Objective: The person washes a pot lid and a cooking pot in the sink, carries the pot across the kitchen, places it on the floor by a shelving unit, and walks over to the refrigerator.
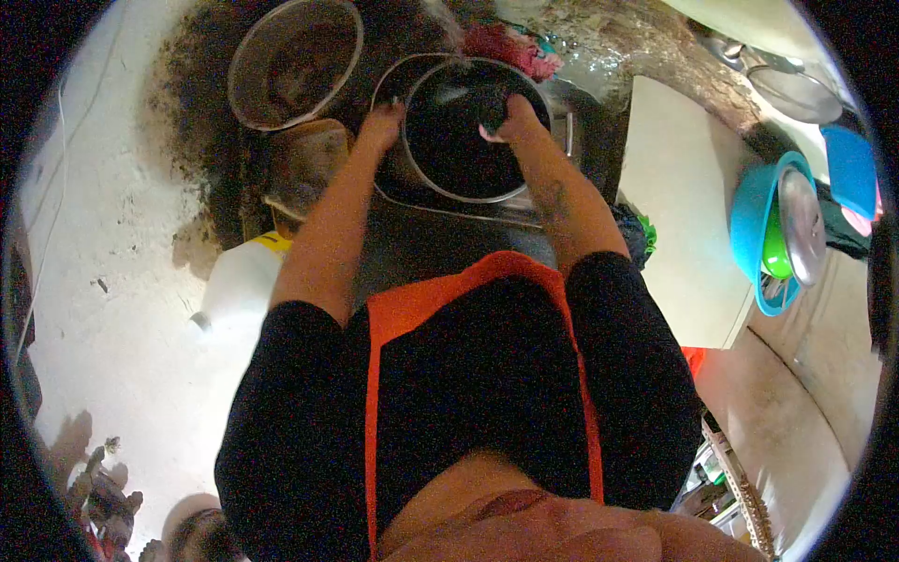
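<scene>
While gripping round dark pot (449,155) on L side w/ L hand (382,126), holding dk. scrubber (493,110) (prob.) inside w/ R hand (518,122), nearer R side.

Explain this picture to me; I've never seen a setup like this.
There is no machine here, just a person working with two bare hands. The one picture comes from a camera worn on the head, looking forward and down, so you see the person's own sleeves and orange straps. The left hand is at the left rim of a dark, round pot. The right hand reaches over its inside; what it may hold is too dark to tell. A white jug is on the left. On the right, a blue basin contains a green bowl.
</scene>
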### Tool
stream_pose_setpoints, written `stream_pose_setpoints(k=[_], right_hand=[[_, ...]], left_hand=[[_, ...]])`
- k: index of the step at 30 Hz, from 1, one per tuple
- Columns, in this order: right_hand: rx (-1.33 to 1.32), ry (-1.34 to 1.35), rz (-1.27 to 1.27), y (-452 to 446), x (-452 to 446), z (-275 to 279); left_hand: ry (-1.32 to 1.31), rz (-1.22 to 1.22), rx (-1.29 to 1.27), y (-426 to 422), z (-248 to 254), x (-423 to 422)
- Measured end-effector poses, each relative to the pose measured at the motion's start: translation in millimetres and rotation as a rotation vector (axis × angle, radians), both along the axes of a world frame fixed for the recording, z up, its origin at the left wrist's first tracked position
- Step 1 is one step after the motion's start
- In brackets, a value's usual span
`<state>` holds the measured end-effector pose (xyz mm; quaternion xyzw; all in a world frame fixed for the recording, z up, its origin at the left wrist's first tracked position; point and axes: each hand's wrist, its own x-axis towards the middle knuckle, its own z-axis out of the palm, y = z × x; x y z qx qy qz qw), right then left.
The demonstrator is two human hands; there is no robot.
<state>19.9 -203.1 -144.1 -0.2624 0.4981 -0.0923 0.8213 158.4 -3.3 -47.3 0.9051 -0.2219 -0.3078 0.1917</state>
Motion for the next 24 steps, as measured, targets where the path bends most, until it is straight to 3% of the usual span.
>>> stream_pose_setpoints(k=[2,4,7,9,11,12,16,18,19,21,24], right_hand=[[-0.220,0.040,0.012,-3.0,32.5,-63.3],[-0.638,0.080,0.208,19.9,62.5,-138.0],[-1.411,0.247,0.879,109.4,68.7,-124.4],[-1.657,0.303,1.117,117.2,67.7,-130.8],[-0.916,0.314,1.062,102.3,71.5,-136.6],[-0.851,0.330,1.067,92.3,70.9,-127.3],[-1.070,0.324,0.853,29.5,96.3,-62.3],[-1.034,0.273,0.744,-10.2,90.6,-16.9],[-1.027,0.257,0.723,-20.2,83.8,3.8],[-1.020,0.221,0.716,-26.5,70.6,44.3],[-1.022,0.139,0.755,-26.0,71.6,114.1]], left_hand=[[0.114,0.102,-0.055,14.7,-11.4,-10.9],[0.232,0.209,-0.109,15.3,-20.1,-13.5],[0.087,0.315,-0.185,10.9,-34.3,-21.1],[0.056,0.337,-0.283,10.3,-50.5,-20.4],[0.072,0.349,-0.312,10.4,-61.4,-22.7],[0.086,0.366,-0.342,10.2,-65.4,-25.6],[-0.005,0.272,-0.287,18.5,-57.8,-21.0],[-0.256,-0.168,-0.054,24.0,-86.1,-0.2],[-0.257,-0.159,-0.063,19.4,-79.6,1.7],[-0.199,0.171,-0.175,14.7,-50.5,4.4],[-0.232,0.127,-0.131,-3.4,-25.1,23.2]])
